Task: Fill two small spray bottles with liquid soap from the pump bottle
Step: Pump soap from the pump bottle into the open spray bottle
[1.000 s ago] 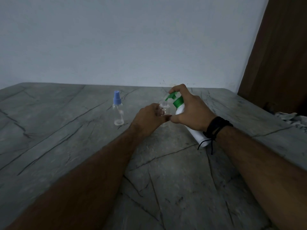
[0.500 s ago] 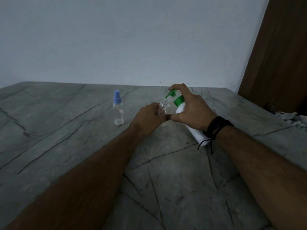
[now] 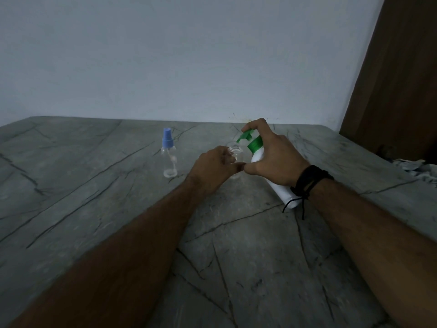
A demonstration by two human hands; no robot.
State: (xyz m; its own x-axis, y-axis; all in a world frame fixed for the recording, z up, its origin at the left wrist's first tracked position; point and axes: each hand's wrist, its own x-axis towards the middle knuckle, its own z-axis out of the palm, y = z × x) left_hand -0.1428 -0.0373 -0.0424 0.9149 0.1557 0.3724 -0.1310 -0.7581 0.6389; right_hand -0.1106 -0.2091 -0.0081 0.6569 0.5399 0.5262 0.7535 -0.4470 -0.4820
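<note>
- The left hand (image 3: pixel 212 169) has its grip wrapped around an uncapped clear spray bottle (image 3: pixel 235 152) standing on the grey worktop (image 3: pixel 248 256).
- The right hand (image 3: pixel 274 159) grasps the white pump bottle (image 3: pixel 281 188), tilted left, a finger on the green pump head (image 3: pixel 246 136); the nozzle is just above the open neck.
- A second spray bottle with a blue cap (image 3: pixel 168 155) stands upright further left, apart from both hands.
- A black wristband (image 3: pixel 309 179) circles the right wrist.

pump head (image 3: pixel 246 136): up off collar vs 1 s ago, stem now showing | nozzle tip: nearer open clear bottle (image 3: pixel 235 155) mouth | right hand (image 3: pixel 272 159) index: raised with pump | pump bottle (image 3: pixel 272 176): tilt slightly steeper
</note>
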